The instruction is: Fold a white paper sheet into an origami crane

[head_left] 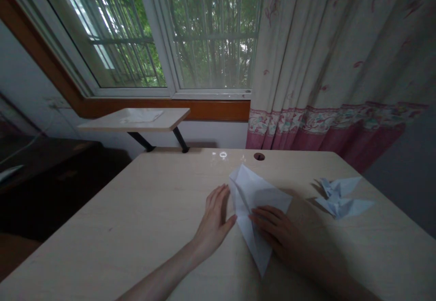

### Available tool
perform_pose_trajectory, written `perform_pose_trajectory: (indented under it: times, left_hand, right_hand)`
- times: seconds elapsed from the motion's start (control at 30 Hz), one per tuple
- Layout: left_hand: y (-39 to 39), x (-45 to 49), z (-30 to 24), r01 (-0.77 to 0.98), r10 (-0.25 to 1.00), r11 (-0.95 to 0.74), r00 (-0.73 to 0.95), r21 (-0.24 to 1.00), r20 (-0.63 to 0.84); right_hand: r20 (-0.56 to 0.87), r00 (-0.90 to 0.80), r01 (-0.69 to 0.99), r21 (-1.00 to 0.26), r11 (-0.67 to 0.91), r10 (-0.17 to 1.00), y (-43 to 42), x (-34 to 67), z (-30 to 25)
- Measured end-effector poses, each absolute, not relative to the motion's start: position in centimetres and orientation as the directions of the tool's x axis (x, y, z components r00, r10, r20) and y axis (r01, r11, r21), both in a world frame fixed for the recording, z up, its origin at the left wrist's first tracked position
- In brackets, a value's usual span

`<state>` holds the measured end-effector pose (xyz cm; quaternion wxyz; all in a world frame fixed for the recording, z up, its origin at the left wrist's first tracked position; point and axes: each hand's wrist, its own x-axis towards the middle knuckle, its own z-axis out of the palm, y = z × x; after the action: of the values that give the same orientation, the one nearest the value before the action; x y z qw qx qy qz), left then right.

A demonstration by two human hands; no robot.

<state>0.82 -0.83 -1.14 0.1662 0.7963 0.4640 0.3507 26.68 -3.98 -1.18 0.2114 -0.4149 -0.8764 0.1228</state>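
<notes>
A white sheet of paper folded into a long kite shape (254,201) lies on the light wooden desk (136,219). My left hand (215,221) rests flat on the desk with fingers stretched out, its fingertips touching the paper's left edge. My right hand (277,233) lies flat on the paper's right half, fingers extended and pressing it down. Neither hand grips anything.
A finished folded paper crane (340,196) sits on the desk to the right. A cable hole (259,156) is near the desk's far edge. Behind stand a small raised shelf (136,119), a window and a floral curtain (340,64). Dark furniture stands to the left.
</notes>
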Motion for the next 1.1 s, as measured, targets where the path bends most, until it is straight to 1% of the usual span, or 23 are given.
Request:
perform_pose_trajectory:
  times: [0.3, 0.5, 0.57, 0.63, 0.77, 0.9, 1.0, 1.1]
  left_hand:
    - [-1.0, 0.8, -1.0, 0.61, 0.834, -0.544, 0.32, 0.576, 0.449]
    - [-1.6, 1.0, -0.4, 0.624, 0.827, -0.528, 0.226, 0.575, 0.514]
    - [-1.9, 1.1, 0.0, 0.639, 0.816, -0.526, 0.196, 0.56, 0.543]
    - [-2.3, 1.2, 0.4, 0.67, 0.794, -0.54, 0.204, 0.509, 0.573]
    - [-3.0, 1.3, 0.8, 0.705, 0.717, -0.625, 0.349, 0.336, 0.603]
    - [-3.1, 1.2, 1.0, 0.654, 0.639, -0.73, 0.552, 0.198, 0.535]
    - [-2.9, 1.2, 1.4, 0.598, 0.584, -0.79, 0.667, 0.134, 0.463]
    - [-2.8, 1.2, 1.8, 0.561, 0.552, -0.819, 0.713, 0.12, 0.432]
  right_hand:
    - [0.284, -0.589, 0.654, -0.382, 0.653, 0.756, -4.1, 26.8, -1.2]
    - [0.299, -0.576, 0.659, -0.382, 0.648, 0.761, -4.4, 27.1, -0.9]
    - [0.293, -0.566, 0.671, -0.381, 0.637, 0.771, -4.3, 27.2, -1.1]
    - [0.299, -0.554, 0.682, -0.373, 0.629, 0.777, -4.2, 27.2, -1.5]
    - [0.321, -0.534, 0.707, -0.337, 0.621, 0.782, -3.9, 27.2, -2.3]
    - [0.332, -0.504, 0.751, -0.287, 0.594, 0.797, -3.7, 27.3, -2.7]
    - [0.32, -0.492, 0.778, -0.256, 0.574, 0.81, -3.6, 27.3, -3.0]
    - [0.299, -0.486, 0.795, -0.237, 0.558, 0.821, -3.5, 27.3, -3.3]
